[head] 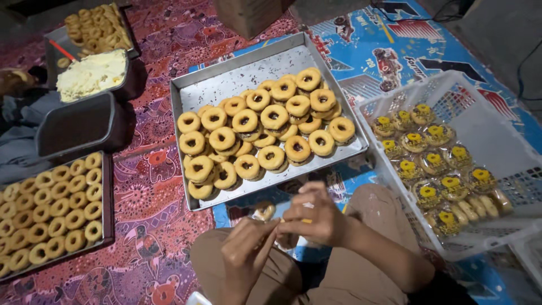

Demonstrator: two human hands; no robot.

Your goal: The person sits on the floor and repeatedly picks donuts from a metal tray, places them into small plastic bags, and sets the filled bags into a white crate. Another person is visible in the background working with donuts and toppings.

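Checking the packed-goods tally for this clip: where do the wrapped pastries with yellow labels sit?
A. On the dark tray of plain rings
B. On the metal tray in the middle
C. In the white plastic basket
C: the wrapped pastries lie inside the white plastic basket.

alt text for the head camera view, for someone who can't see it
A seated person's left hand and right hand meet over a small clear wrapper above their lap. Ahead lies a metal tray of ring-shaped pastries, and a white basket of wrapped ones stands to the right.
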